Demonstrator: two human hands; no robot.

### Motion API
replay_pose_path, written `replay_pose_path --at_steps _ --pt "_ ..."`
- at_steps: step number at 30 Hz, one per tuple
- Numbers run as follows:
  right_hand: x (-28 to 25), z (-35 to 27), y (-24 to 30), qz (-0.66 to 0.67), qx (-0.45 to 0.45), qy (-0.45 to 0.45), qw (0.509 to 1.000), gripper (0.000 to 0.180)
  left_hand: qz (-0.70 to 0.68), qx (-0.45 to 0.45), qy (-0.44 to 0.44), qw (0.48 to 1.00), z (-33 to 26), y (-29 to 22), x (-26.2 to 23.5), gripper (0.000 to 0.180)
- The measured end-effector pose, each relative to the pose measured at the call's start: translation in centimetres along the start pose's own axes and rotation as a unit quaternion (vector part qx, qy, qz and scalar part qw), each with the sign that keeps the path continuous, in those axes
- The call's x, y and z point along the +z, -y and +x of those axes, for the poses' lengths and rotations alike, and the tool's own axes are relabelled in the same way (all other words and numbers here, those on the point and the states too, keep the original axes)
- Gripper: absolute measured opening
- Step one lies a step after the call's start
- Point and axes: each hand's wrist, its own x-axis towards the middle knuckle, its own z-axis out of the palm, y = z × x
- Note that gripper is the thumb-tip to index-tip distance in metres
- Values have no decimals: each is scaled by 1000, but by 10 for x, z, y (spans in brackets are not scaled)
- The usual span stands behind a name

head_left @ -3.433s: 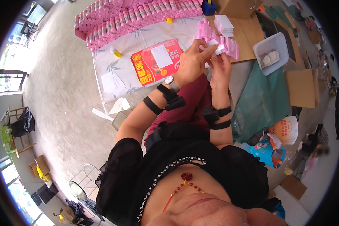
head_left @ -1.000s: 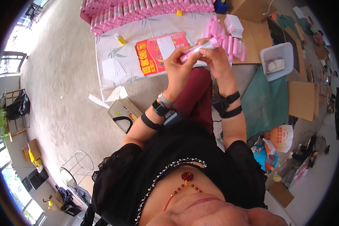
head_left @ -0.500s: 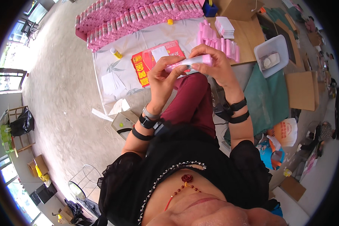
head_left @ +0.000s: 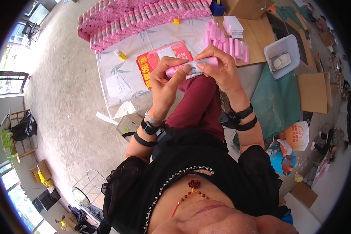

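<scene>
Both hands (head_left: 165, 84) (head_left: 220, 70) grip pink roll (head_left: 191, 67), long axis left-right.

Both forearms came up from the lower edge and met in front of the chest. The left hand (head_left: 164, 84) was raised, fingers curled inward, thumb pressed forward. The right hand (head_left: 219, 69) sat just beside it, fingers bent over the top, fingertips nearly touching the left's. Each wrist wore dark straps, the left a watch too.
</scene>
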Motion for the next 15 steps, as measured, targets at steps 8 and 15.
replay_pose_path --at_steps 8,15 --pt "4 0 -4 97 43 3 994 12 38 -1 4 999 0 -11 -2 11" --pt "8 3 -5 113 45 5 993 11 59 2 15 998 1 -13 -9 11"
